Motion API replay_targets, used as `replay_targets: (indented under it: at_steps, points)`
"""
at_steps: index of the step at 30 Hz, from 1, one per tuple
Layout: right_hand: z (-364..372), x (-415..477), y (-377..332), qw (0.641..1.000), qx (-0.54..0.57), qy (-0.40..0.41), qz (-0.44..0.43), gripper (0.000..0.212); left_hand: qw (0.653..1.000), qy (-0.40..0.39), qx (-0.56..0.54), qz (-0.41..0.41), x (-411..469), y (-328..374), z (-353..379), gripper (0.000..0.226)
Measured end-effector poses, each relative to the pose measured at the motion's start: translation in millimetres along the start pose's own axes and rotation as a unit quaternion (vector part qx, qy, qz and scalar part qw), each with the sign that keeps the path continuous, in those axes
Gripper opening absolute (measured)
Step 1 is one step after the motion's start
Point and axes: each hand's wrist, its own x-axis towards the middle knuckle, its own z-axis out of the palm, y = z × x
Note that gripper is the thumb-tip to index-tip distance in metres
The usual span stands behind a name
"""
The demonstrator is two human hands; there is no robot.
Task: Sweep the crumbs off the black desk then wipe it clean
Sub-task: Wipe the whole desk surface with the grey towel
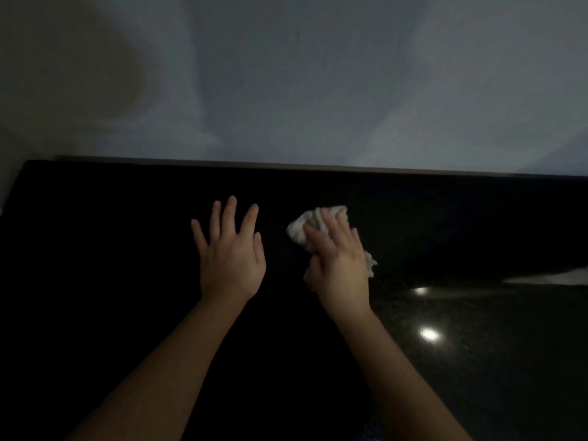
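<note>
The black desk (95,249) fills the lower half of the view, glossy and very dark. My right hand (339,262) lies on a crumpled white cloth (310,222) and presses it flat against the desk near the middle; the cloth sticks out past the fingertips and at the hand's right side. My left hand (229,249) is spread flat with straight fingers over the desk, just left of the cloth, holding nothing. No crumbs show on the dark surface.
A pale wall (318,74) rises right behind the desk's far edge. The desk's left edge (12,192) runs along the frame's left side. Two light reflections (429,334) shine on the desk at the right.
</note>
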Motion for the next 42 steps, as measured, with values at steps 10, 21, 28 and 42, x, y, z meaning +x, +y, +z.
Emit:
replay_targets:
  at_steps: [10, 21, 28, 42]
  points:
    - [-25, 11, 20, 0.981, -0.015, 0.095, 0.168, 0.052, 1.0, -0.018, 0.005, -0.003, 0, 0, -3, 0.05]
    - [-19, -70, 20, 0.999, 0.025, 0.006, 0.02, 0.054, 0.998, -0.06, 0.009, 0.033, -7, -3, -17, 0.055]
    - [-21, -8, 21, 0.993, -0.018, 0.056, 0.104, 0.049, 0.992, -0.082, 0.024, 0.088, -78, -12, -26, 0.062]
    - [-28, -113, 17, 0.994, 0.049, -0.064, -0.067, 0.049, 0.989, -0.082, 0.079, 0.093, -100, -13, -9, 0.058]
